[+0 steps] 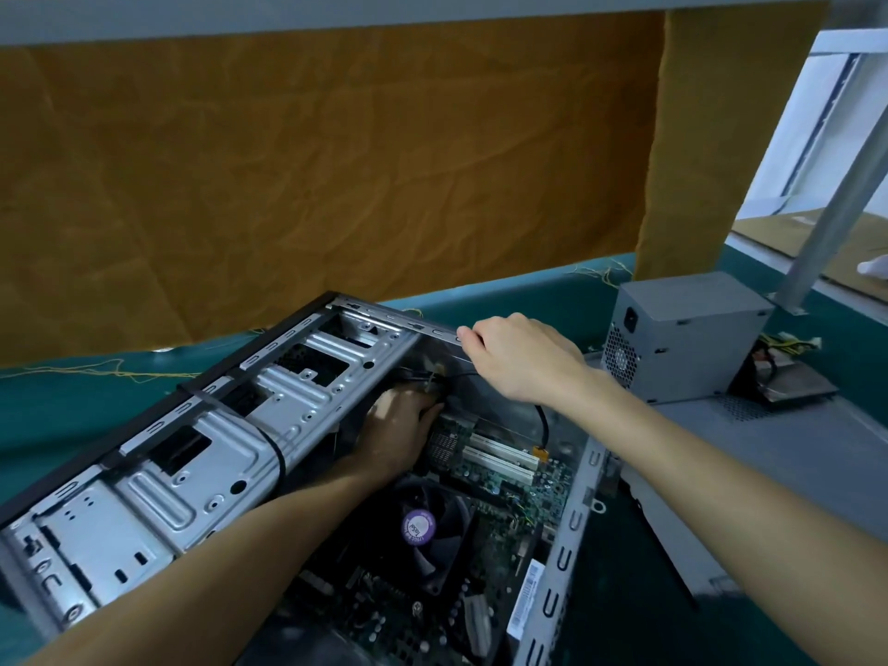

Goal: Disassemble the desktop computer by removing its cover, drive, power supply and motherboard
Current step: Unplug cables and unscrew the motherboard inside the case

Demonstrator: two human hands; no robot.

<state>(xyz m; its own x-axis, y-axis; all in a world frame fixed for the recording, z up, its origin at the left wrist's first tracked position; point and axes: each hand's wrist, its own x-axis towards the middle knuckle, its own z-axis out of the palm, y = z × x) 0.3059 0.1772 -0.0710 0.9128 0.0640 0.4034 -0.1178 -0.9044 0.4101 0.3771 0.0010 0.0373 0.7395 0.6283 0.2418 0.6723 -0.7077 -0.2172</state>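
Head view gives me the opened computer case point(202, 454) lying on the green desk point(62, 406), its cover off and its inside facing up. My left hand point(394, 435) is down inside the case, between the silver drive cage point(158, 483) and the motherboard point(504, 478), close to the far wall. Its fingers are curled down among the black cables point(543, 415) there, but shadow and wiring hide them, so I cannot tell whether they pinch anything. My right hand point(519, 362) sits on the far top rim of the case, its fingers curled over the metal edge and clamped on it.

The motherboard lies flat in the bottom of the case, with white expansion slots point(499, 454) just beside my left hand and a black fan point(432, 526) with a purple label nearer to me.

The grey power supply point(687, 334) stands out of the case, to the right, on a flat grey panel point(749, 454) that lies on the desk, with its cable bundle trailing to its right. A flat dark drive point(797, 386) lies just beside it on the same panel. An orange-brown cloth point(312, 175) hangs behind the desk.
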